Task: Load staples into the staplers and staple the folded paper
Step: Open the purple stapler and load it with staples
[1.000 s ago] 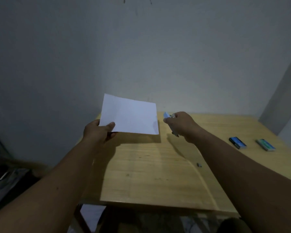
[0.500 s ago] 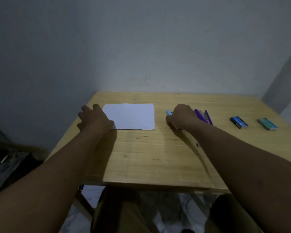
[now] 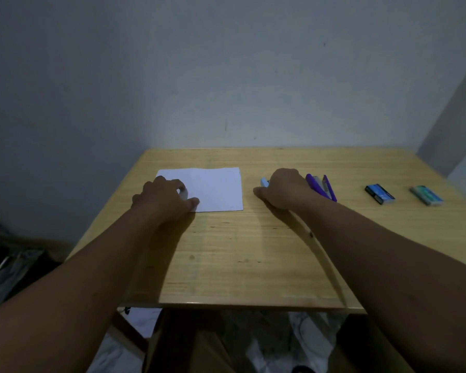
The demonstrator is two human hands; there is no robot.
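Note:
The white folded paper [image 3: 215, 188] lies flat on the wooden table [image 3: 253, 251], left of centre. My left hand [image 3: 163, 201] sits on its near-left corner with fingers curled, and the thumb and forefinger pinch the paper's edge. My right hand [image 3: 283, 189] rests on the table to the right of the paper, curled round a light blue stapler [image 3: 264, 181]; only the stapler's tip shows past my knuckles. A purple stapler [image 3: 322, 187] lies opened just right of that hand, touching or nearly touching it.
A dark blue staple box [image 3: 379, 194] and a teal staple box [image 3: 427, 195] lie at the table's right side. A grey wall stands right behind the table. My legs and the floor show below the front edge.
The paper came down from the air onto the table. My left hand then slid onto its near-left corner. My right hand lowered the blue stapler to the table beside the purple one.

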